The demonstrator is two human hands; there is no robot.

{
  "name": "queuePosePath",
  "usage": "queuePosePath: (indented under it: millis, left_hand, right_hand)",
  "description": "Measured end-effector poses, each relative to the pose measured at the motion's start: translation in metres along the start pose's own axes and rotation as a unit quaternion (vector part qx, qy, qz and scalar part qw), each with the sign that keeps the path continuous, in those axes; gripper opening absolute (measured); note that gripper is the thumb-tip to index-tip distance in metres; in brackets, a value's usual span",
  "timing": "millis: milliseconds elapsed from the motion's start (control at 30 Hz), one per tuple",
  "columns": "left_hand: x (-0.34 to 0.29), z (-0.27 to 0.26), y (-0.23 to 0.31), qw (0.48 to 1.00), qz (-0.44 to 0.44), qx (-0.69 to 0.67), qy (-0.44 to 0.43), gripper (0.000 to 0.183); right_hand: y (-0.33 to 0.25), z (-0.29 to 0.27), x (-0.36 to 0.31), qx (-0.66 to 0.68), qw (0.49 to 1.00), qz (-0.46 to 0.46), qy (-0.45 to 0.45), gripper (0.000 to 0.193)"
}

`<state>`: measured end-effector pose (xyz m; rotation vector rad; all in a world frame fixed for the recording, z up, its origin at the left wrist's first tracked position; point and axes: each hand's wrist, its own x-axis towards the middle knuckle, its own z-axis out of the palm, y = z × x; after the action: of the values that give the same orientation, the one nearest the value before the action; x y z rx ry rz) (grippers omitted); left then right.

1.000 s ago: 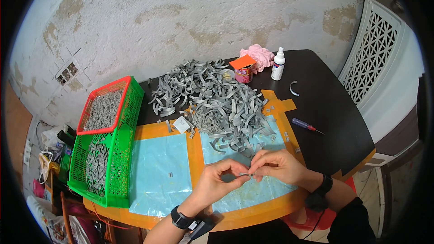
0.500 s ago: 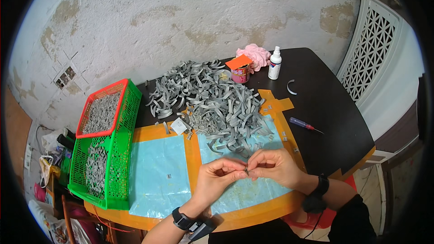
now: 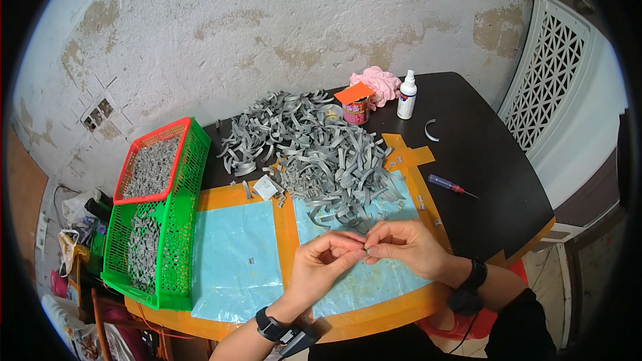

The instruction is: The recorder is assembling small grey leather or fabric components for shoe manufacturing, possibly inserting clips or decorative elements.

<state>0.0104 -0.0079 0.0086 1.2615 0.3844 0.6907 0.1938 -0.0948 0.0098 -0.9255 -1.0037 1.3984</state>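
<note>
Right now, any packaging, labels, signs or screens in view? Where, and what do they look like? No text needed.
White squeeze bottle: far side of the dark table, upright, slim, white cap, label with blue and red print.
Small can: left of the bottle, short cylinder, red-pink printed wrap, orange card on top.
Small white packet: flat and square, by the near left edge of the grey strip pile.
No signs or screens in view.
</note>
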Motion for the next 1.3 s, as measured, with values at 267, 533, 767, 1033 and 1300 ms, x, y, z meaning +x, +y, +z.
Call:
queuePosePath:
  millis: [267, 533, 767, 1033, 1300]
  left_hand:
    - [0.001, -0.002, -0.006, 1.000, 0.007, 0.008, -0.004, 0.015]
    - [-0.001, 0.001, -0.006, 0.998, 0.029, 0.055, 0.018, 0.011]
    - [-0.002, 0.007, -0.006, 0.999, 0.013, 0.017, 0.037, 0.011]
    - [0.000, -0.005, -0.013, 0.999, -0.025, -0.040, 0.026, 0.009]
    - [0.000, 0.002, -0.003, 0.999, -0.013, -0.025, 0.032, 0.014]
  right_hand:
    - [0.002, 0.001, 0.000, 0.000, 0.999, -0.043, 0.003, 0.012]
    - [0.005, 0.001, 0.001, -0.008, 0.998, -0.058, 0.019, 0.010]
    - [0.008, 0.000, 0.002, -0.001, 0.996, -0.083, 0.017, 0.011]
    - [0.005, 0.000, 0.001, 0.009, 0.997, -0.069, -0.015, 0.010]
    - [0.003, 0.003, 0.000, 0.033, 0.999, -0.001, -0.012, 0.009]
